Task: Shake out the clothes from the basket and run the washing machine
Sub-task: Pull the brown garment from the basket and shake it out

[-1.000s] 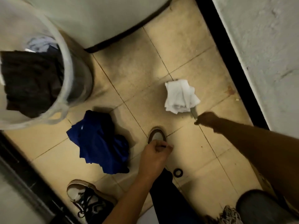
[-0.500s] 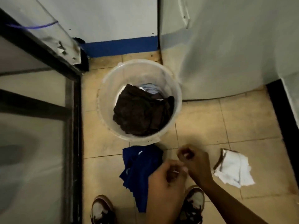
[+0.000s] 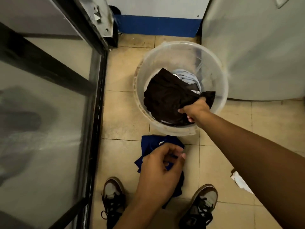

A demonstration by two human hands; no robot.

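White cloth (image 3: pixel 240 181) mostly hidden behind right forearm; washing machine (image 3: pixel 257 52) cut off by frame edge.

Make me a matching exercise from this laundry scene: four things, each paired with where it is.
Things:
1. dark brown garment
2. blue garment
3. white cloth
4. light blue garment

Places:
A. on the floor by the right shoe
B. in the basket, gripped by the right hand
C. in the basket, under the dark one
D. on the floor, below the left hand

Pairs: 1-B, 2-D, 3-A, 4-C
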